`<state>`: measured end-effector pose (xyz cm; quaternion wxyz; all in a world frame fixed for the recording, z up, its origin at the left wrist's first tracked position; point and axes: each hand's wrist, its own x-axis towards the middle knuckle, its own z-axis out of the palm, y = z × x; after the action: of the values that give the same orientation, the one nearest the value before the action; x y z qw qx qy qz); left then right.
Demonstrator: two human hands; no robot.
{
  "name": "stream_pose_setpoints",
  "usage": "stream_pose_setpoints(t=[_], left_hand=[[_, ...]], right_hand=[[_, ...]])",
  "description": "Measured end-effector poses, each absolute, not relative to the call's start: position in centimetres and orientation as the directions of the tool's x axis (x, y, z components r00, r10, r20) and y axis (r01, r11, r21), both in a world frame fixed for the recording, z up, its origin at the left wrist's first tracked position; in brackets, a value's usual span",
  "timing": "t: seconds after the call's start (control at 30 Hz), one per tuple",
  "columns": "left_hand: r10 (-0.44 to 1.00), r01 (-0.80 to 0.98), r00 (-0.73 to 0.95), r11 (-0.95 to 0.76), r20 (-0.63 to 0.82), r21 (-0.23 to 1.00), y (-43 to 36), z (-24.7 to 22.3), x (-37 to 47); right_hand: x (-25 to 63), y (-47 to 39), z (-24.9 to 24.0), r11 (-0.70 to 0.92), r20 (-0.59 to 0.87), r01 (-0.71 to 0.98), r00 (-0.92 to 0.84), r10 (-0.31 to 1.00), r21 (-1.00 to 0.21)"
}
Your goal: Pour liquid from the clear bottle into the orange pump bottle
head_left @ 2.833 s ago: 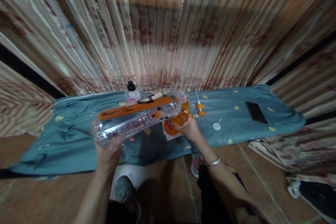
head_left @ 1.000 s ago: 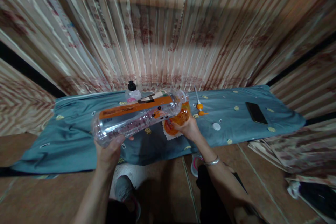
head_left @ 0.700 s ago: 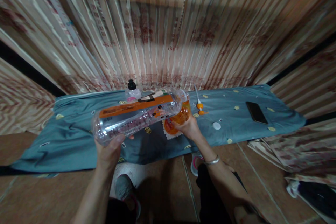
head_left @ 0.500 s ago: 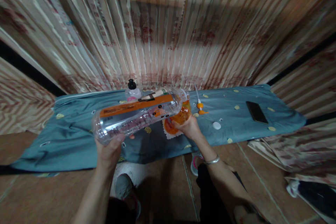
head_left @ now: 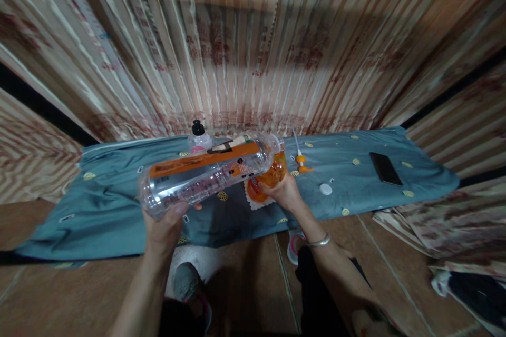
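Observation:
My left hand (head_left: pixel 166 224) is closed round the base end of a large clear plastic bottle (head_left: pixel 205 171) with an orange label. The bottle lies tilted in the air, its mouth to the right and at the mouth of a second bottle. That one, a clear bottle of orange liquid (head_left: pixel 274 172), is gripped by my right hand (head_left: pixel 282 192). It stands on or just behind a scalloped white-edged mat (head_left: pixel 255 205) with an orange middle. Whether the two mouths touch, and whether liquid is flowing, I cannot tell.
A blue cloth (head_left: pixel 118 210) covers the low surface. On it are a black-topped pump bottle (head_left: pixel 198 137), an orange pump head with its tube (head_left: pixel 301 160), a white cap (head_left: pixel 326 189) and a dark phone (head_left: pixel 385 168). A striped curtain (head_left: pixel 237 63) hangs behind.
Almost nothing differs. Both hands keep their hold on the bottles in nearly the same pose, with only a slight shift of the view.

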<state>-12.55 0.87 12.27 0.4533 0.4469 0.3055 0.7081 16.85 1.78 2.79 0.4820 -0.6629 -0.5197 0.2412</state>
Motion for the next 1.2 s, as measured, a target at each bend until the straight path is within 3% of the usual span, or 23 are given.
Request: stream_pose_setpoints(t=[1.2], left_hand=[[0.937,-0.359,-0.169,-0.348,0.307,0.866,0.57,12.29,-12.80]], right_hand=[[16.96,1.74,3.03,-0.006,0.164,0.452,0.337,0.927,-0.892]])
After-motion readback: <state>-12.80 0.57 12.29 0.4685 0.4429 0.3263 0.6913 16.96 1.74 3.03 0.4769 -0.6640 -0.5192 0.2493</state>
